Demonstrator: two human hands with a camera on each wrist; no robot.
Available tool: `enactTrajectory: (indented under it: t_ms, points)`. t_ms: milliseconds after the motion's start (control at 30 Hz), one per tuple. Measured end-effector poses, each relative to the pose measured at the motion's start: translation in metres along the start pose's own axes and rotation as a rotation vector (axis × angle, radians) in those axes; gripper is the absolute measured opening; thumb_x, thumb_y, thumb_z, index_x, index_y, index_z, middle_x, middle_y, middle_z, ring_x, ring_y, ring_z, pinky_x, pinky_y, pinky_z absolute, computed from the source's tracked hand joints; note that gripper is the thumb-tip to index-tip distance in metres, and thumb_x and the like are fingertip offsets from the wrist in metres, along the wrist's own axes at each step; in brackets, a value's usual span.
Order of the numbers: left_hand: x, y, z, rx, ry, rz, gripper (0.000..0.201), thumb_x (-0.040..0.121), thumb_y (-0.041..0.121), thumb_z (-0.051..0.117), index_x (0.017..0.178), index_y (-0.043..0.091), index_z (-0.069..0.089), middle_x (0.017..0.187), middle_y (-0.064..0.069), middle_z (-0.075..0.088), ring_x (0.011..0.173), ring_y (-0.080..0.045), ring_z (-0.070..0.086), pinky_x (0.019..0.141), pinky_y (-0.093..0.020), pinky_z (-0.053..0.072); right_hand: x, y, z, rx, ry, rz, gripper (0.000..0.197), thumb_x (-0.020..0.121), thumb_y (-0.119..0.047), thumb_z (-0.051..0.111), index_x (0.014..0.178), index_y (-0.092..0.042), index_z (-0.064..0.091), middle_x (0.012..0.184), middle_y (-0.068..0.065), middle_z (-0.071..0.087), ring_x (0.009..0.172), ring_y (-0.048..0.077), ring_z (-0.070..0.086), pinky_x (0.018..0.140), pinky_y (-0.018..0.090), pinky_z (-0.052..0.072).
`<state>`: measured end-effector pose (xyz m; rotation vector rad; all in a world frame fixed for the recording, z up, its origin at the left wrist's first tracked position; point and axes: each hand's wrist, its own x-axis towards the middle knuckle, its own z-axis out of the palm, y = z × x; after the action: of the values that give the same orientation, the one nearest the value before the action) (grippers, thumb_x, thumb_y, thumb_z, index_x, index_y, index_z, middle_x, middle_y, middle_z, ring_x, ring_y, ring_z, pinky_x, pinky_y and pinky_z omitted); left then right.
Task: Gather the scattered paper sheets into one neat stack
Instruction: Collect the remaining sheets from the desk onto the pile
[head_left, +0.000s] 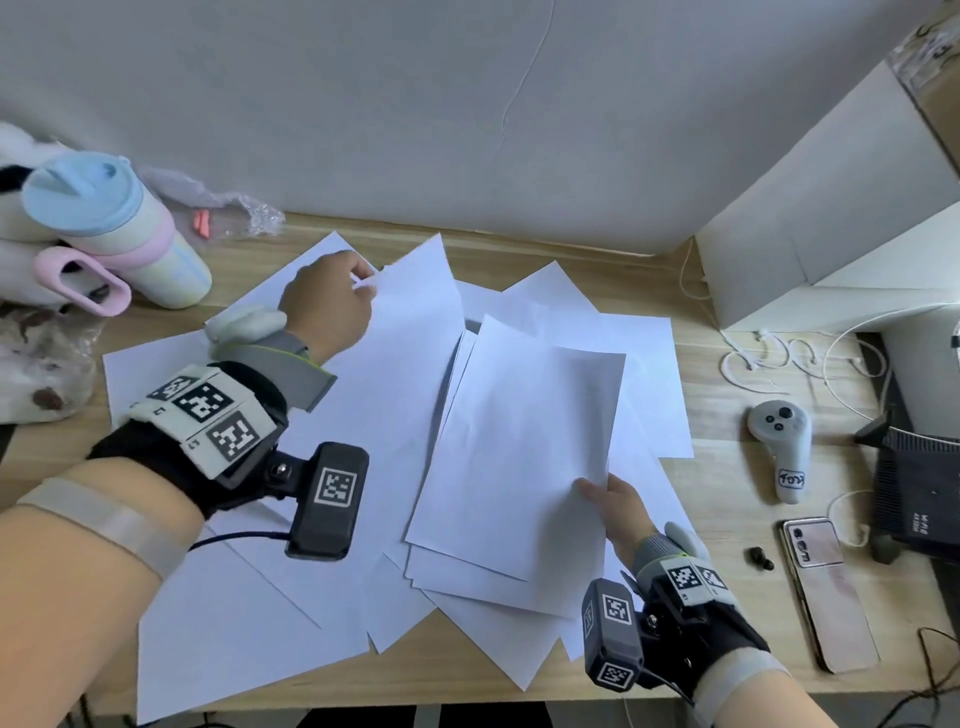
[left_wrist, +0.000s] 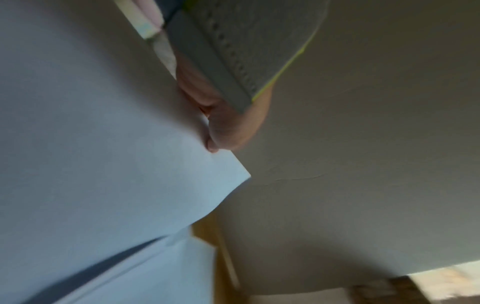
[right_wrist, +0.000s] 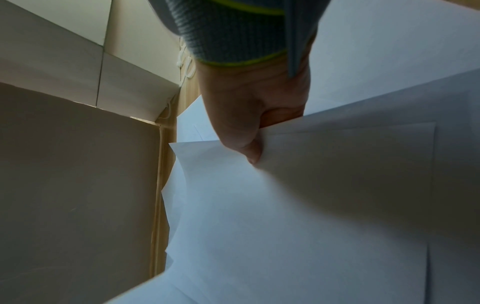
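Note:
Several white paper sheets (head_left: 291, 613) lie scattered and overlapping on the wooden desk (head_left: 727, 613). My right hand (head_left: 610, 501) pinches the near right corner of a small lifted bundle of sheets (head_left: 519, 447), thumb on top; the right wrist view shows the thumb (right_wrist: 249, 152) pressed on the bundle (right_wrist: 324, 205). My left hand (head_left: 332, 301) is at the far left of the spread and pinches the far edge of one raised sheet (head_left: 410, 332). In the left wrist view its fingers (left_wrist: 221, 131) hold that sheet (left_wrist: 103, 144) near a corner.
A pastel tumbler (head_left: 114, 228) and a plush toy (head_left: 31, 374) stand at the far left. A white box (head_left: 831, 234) rises at the far right. A white controller (head_left: 782, 441), a phone (head_left: 826, 587), cables (head_left: 769, 358) and a black device (head_left: 919, 493) lie on the right.

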<state>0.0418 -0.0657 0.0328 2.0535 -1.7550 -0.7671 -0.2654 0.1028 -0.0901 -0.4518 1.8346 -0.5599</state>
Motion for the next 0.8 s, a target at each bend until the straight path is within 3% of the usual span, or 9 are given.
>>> enactTrajectory:
  t_ms: [133, 233, 333, 433, 567, 667, 733, 800]
  points:
    - [0.0, 0.039, -0.026, -0.236, 0.049, 0.146, 0.015, 0.089, 0.012, 0.05, 0.098, 0.007, 0.06, 0.087, -0.008, 0.064, 0.077, -0.023, 0.056, 0.07, -0.028, 0.041, 0.0, 0.0, 0.0, -0.026, -0.001, 0.01, 0.022, 0.089, -0.013, 0.054, 0.107, -0.004, 0.062, 0.095, 0.012, 0.066, 0.081, 0.025, 0.06, 0.064, 0.029, 0.046]
    - [-0.015, 0.066, -0.033, -0.531, -0.072, 0.168, 0.012, 0.091, 0.01, 0.05, 0.097, 0.011, 0.06, 0.083, -0.006, 0.065, 0.059, -0.005, 0.057, 0.055, -0.019, 0.044, -0.001, 0.001, 0.001, -0.027, -0.004, 0.018, 0.029, 0.084, -0.018, 0.057, 0.109, -0.004, 0.062, 0.096, 0.012, 0.066, 0.08, 0.024, 0.059, 0.062, 0.028, 0.045]
    - [-0.027, 0.082, -0.031, -0.852, -0.225, 0.08, 0.013, 0.092, 0.008, 0.05, 0.095, 0.014, 0.061, 0.085, 0.0, 0.067, 0.061, -0.005, 0.064, 0.057, -0.017, 0.052, -0.001, -0.001, 0.001, -0.01, -0.013, 0.031, 0.028, 0.087, -0.018, 0.056, 0.11, -0.004, 0.062, 0.097, 0.012, 0.066, 0.082, 0.025, 0.06, 0.065, 0.029, 0.046]
    - [-0.03, 0.081, -0.019, -1.032, -0.298, -0.047, 0.018, 0.093, 0.007, 0.048, 0.092, 0.019, 0.062, 0.091, -0.001, 0.068, 0.072, -0.013, 0.065, 0.068, -0.027, 0.053, -0.002, 0.0, 0.0, 0.012, -0.013, 0.05, 0.024, 0.09, -0.02, 0.052, 0.108, -0.007, 0.062, 0.1, 0.013, 0.066, 0.089, 0.029, 0.06, 0.075, 0.033, 0.047]
    - [-0.032, 0.062, 0.02, -1.014, -0.302, -0.22, 0.017, 0.083, 0.007, 0.053, 0.086, 0.02, 0.063, 0.09, -0.01, 0.063, 0.074, -0.025, 0.055, 0.07, -0.038, 0.043, -0.007, 0.004, -0.006, 0.119, 0.006, 0.091, 0.029, 0.094, -0.038, 0.047, 0.1, -0.013, 0.061, 0.09, 0.003, 0.063, 0.082, 0.021, 0.058, 0.074, 0.031, 0.046]
    - [-0.033, 0.043, 0.053, -0.943, -0.274, -0.325, 0.022, 0.088, 0.0, 0.047, 0.097, 0.013, 0.061, 0.083, -0.007, 0.062, 0.063, -0.024, 0.055, 0.057, -0.027, 0.046, -0.005, 0.007, -0.011, 0.241, 0.03, 0.13, 0.052, 0.092, -0.053, 0.042, 0.116, -0.01, 0.061, 0.109, 0.006, 0.067, 0.098, 0.024, 0.062, 0.086, 0.035, 0.048]
    - [-0.035, 0.027, 0.071, -0.872, -0.253, -0.378, 0.028, 0.089, -0.003, 0.044, 0.109, 0.01, 0.06, 0.091, -0.007, 0.062, 0.069, -0.023, 0.058, 0.047, -0.019, 0.047, -0.007, 0.006, -0.013, 0.275, -0.004, 0.159, 0.066, 0.092, -0.06, 0.031, 0.123, -0.009, 0.059, 0.12, 0.009, 0.066, 0.111, 0.027, 0.061, 0.095, 0.039, 0.047]
    - [-0.036, 0.008, 0.089, -0.806, -0.249, -0.426, 0.032, 0.088, -0.003, 0.044, 0.113, 0.007, 0.06, 0.106, -0.011, 0.063, 0.082, -0.027, 0.06, 0.053, -0.021, 0.051, -0.008, 0.004, -0.016, 0.303, -0.052, 0.165, 0.07, 0.094, -0.061, 0.022, 0.123, -0.009, 0.059, 0.121, 0.011, 0.065, 0.117, 0.029, 0.058, 0.1, 0.041, 0.043]
